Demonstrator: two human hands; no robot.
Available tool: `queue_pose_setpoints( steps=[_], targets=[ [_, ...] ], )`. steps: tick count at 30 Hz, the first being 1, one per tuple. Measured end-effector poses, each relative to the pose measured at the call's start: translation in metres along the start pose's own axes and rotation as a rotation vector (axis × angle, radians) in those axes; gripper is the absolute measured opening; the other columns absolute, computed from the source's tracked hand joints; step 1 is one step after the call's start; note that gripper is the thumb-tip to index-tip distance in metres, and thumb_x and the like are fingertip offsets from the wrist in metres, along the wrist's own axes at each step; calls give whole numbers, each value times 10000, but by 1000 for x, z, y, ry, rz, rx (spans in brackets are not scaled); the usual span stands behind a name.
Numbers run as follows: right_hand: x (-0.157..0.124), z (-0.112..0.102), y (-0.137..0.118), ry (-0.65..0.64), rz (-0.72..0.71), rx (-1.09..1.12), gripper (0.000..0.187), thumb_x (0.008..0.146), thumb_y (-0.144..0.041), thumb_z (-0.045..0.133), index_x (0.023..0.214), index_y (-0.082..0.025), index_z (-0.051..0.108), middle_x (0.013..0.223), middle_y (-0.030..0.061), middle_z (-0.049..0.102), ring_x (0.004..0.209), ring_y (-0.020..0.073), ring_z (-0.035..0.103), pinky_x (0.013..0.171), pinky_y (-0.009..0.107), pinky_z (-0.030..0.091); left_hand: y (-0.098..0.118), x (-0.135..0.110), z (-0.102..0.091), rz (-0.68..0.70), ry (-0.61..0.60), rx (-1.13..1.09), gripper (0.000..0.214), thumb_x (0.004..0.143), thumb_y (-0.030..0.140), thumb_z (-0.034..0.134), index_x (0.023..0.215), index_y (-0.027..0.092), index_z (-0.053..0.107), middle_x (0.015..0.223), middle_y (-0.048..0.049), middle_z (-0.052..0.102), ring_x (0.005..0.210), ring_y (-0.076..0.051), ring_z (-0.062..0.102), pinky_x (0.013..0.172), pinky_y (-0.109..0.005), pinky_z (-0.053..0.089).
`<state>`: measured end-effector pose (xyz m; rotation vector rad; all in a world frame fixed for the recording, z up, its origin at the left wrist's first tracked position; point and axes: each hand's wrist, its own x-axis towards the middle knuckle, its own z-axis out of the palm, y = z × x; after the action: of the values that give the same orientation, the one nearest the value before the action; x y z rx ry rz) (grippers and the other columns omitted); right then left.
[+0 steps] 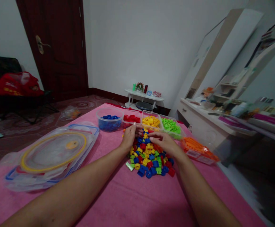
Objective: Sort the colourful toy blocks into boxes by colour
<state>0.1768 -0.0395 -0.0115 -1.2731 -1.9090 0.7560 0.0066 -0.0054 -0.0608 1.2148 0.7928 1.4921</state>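
A mixed pile of toy building bricks (149, 156) in red, blue, yellow and green lies on the pink cloth (128, 201). My left hand (130, 136) is at the far left edge of the pile, its fingers stretched out toward the right. Opposite it, my right hand (165, 142) hovers over the right side, fingers reaching left and slightly bent. No brick is visible in either hand. Just beyond stand a round tub of blue bricks (109, 125), a box of red bricks (132, 118), a box of yellow bricks (151, 121) and a box of green bricks (172, 126).
Stacked clear lids (53, 151) with coloured rims cover the table's left side. An orange packet (199, 150) lies at the right edge. Farther off are a low white shelf (144, 94), a door (54, 47) and a cluttered white dresser (206, 116).
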Motion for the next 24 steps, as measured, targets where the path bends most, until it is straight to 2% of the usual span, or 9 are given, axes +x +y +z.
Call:
queue_pose_setpoints(
  steps=[4, 7, 11, 15, 18, 22, 24],
  targets=[
    [1, 0, 8, 78, -5, -125, 243, 710, -256, 612, 905, -151, 712, 935, 82, 712, 869, 215, 648, 830, 364, 485, 12, 7, -2, 23, -12, 40, 490, 826, 519, 442, 914, 86, 653, 777, -85, 645, 652, -121, 588, 620, -232, 478],
    [3, 9, 18, 83, -31, -268, 321, 724, -233, 588, 1023, -164, 683, 1062, 84, 683, 968, 216, 625, 871, 354, 468, 18, 14, -6, 89, -42, 265, 387, 808, 431, 477, 903, 107, 668, 765, -65, 650, 664, -128, 577, 600, -218, 458],
    [4, 15, 25, 72, -15, -510, 406, 759, -300, 568, 1140, -178, 637, 1148, 93, 647, 1036, 235, 595, 885, 359, 445, 27, 23, -14, 193, -234, 693, 240, 744, 335, 544, 742, 146, 693, 673, -29, 652, 617, -127, 554, 576, -206, 414],
    [0, 10, 24, 38, 85, -610, 351, 788, -353, 541, 1095, -237, 666, 1057, 68, 686, 932, 234, 630, 776, 330, 459, 41, 21, -17, 152, -461, 923, 158, 550, 323, 735, 647, 202, 704, 589, 5, 635, 519, -116, 516, 492, -198, 343],
    [-2, 5, 22, 28, 87, -647, 300, 787, -343, 544, 1029, -248, 694, 1009, 56, 698, 903, 231, 633, 756, 317, 447, 47, 16, -17, 146, -482, 1050, 213, 434, 191, 781, 629, 229, 707, 594, 12, 637, 510, -119, 503, 493, -206, 326],
    [-3, 4, 20, 35, 104, -680, 293, 778, -344, 561, 1013, -244, 704, 921, 58, 703, 842, 228, 625, 732, 319, 442, 47, 17, -17, 171, -458, 1091, 62, 526, 164, 705, 529, 203, 657, 492, 15, 571, 452, -109, 449, 478, -215, 299],
    [-2, 6, 19, 88, 71, -724, 285, 763, -305, 578, 1010, -242, 706, 968, 69, 683, 906, 236, 598, 786, 337, 430, 46, 20, -19, 164, -450, 1019, 92, 583, 182, 651, 494, 182, 629, 458, 16, 548, 430, -102, 433, 458, -212, 284]
  ],
)
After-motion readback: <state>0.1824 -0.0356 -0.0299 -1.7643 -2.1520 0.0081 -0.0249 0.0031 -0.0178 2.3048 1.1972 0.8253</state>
